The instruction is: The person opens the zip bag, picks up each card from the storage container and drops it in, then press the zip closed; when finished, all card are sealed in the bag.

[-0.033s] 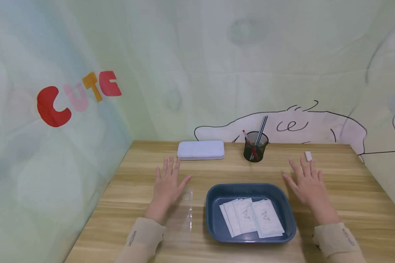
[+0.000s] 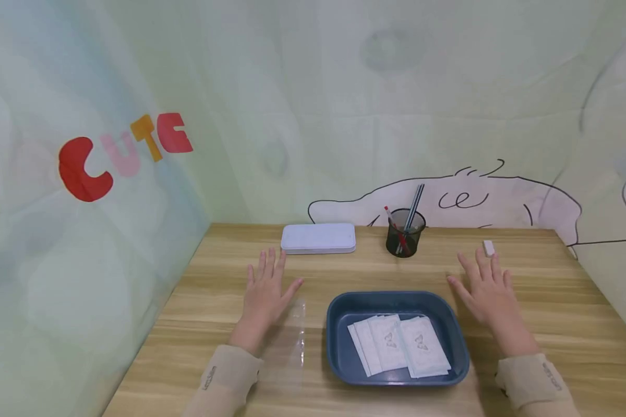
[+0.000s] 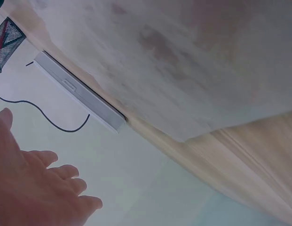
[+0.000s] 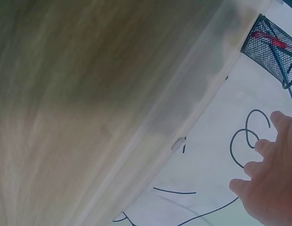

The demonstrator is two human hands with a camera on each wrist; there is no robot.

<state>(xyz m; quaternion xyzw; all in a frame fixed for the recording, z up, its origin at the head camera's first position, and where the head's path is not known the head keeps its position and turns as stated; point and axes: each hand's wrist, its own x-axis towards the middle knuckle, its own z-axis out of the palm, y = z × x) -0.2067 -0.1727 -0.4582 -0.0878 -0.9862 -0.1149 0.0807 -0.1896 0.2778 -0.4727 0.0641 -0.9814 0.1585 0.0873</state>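
Your left hand (image 2: 263, 296) and right hand (image 2: 489, 296), fingers (image 2: 269, 265) spread wide, flank the blue tray (image 2: 391, 301) of white packets (image 2: 388, 343), lower centre of frame.

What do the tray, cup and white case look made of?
Tray: likely plastic, smooth dark blue; moulded-looking rounded walls.
Cup: probably metal mesh, black; fine grid shows in the wrist views.
Case: hard plastic or painted tin, smooth; its rigid edges fit either.
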